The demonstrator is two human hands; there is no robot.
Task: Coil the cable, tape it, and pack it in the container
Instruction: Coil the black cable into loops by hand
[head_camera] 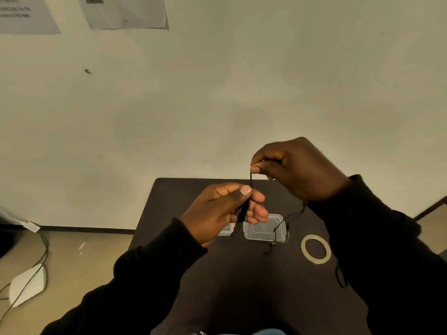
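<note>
A thin black cable (pixel 250 180) runs taut between my two hands above the dark table (pixel 242 274). My left hand (pixel 222 210) pinches a small bundle of it between thumb and fingers. My right hand (pixel 295 168), higher and further back, pinches the strand just above. The loose tail (pixel 280 226) hangs from under my right hand, crosses the clear plastic container (pixel 261 232) and ends at a plug on the table. A roll of clear tape (pixel 315 249) lies flat to the container's right.
A second clear plastic piece (pixel 228 229), perhaps the lid, lies left of the container, half hidden by my left hand. The table stands against a pale wall. On the floor at left are cables (pixel 43 252) and a white object (pixel 26 285).
</note>
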